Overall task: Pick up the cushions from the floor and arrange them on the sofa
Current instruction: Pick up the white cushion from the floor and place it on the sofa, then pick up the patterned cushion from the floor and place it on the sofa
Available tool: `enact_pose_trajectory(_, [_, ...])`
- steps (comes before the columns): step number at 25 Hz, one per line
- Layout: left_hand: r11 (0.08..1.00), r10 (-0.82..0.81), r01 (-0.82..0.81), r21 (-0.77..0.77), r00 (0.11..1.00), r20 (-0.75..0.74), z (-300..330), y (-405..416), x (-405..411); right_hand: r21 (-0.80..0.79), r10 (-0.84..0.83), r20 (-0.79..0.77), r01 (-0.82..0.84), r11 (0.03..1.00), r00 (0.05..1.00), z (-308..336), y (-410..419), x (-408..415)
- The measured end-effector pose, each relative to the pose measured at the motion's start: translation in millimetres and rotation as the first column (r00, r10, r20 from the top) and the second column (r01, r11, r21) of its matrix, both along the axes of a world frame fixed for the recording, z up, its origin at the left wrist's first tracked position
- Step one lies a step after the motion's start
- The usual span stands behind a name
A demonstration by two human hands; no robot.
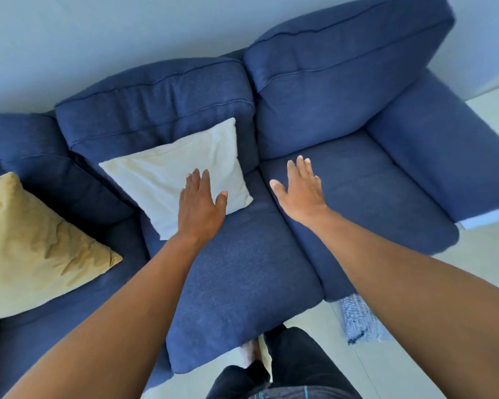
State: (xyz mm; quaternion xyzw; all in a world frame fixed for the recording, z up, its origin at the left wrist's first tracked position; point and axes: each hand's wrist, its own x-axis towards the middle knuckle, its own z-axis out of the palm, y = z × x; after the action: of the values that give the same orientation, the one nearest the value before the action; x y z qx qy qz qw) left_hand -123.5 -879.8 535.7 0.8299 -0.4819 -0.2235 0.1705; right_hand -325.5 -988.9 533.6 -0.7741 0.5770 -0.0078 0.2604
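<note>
A white cushion [167,171] leans against the back of the blue sofa [242,269] on the middle seat. My left hand [199,203] lies flat over its lower right part, fingers together, gripping nothing. A yellow cushion [32,249] rests on the left seat, partly cut off by the frame's edge. My right hand [300,191] hovers open above the right seat, fingers spread, holding nothing.
The sofa's right armrest [450,156] borders the right seat. A blue-and-white woven rug [360,321] lies on the pale floor by the sofa's front. My legs in dark trousers [294,367] stand against the middle seat. A pale wall [98,38] runs behind the sofa.
</note>
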Motion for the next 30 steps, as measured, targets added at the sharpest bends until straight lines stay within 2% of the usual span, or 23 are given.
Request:
enact_pose_trajectory(7, [0.948, -0.318, 0.317, 0.021, 0.942, 0.109, 17, 5, -105, -0.044, -0.231, -0.033, 0.230, 0.972, 0.972, 12, 67, -119])
enact_pose_trajectory(12, [0.816, -0.577, 0.574, 0.066, 0.808, 0.118, 10, -18, -226, -0.041, -0.439, -0.043, 0.437, 0.898, 0.897, 9, 92, -245])
enact_pose_trajectory(16, [0.709, -0.705, 0.697, 0.108, 0.705, 0.077, -8, -36, -334, 0.014, -0.569, -0.056, 0.571, 0.821, 0.820, -6, 109, -350])
enact_pose_trajectory(20, [0.593, -0.800, 0.786, 0.178, 0.599, 0.021, -36, -46, -435, 0.099, -0.664, -0.088, 0.670, 0.736, 0.742, -35, 134, -445])
enact_pose_trajectory(23, [0.539, -0.832, 0.816, 0.208, 0.554, -0.018, -54, -50, -488, 0.129, -0.695, -0.104, 0.703, 0.700, 0.711, -52, 149, -490])
enact_pose_trajectory(30, [0.372, -0.901, 0.867, 0.331, 0.423, -0.095, -115, -72, -566, 0.212, -0.814, -0.087, 0.809, 0.549, 0.575, -120, 153, -547])
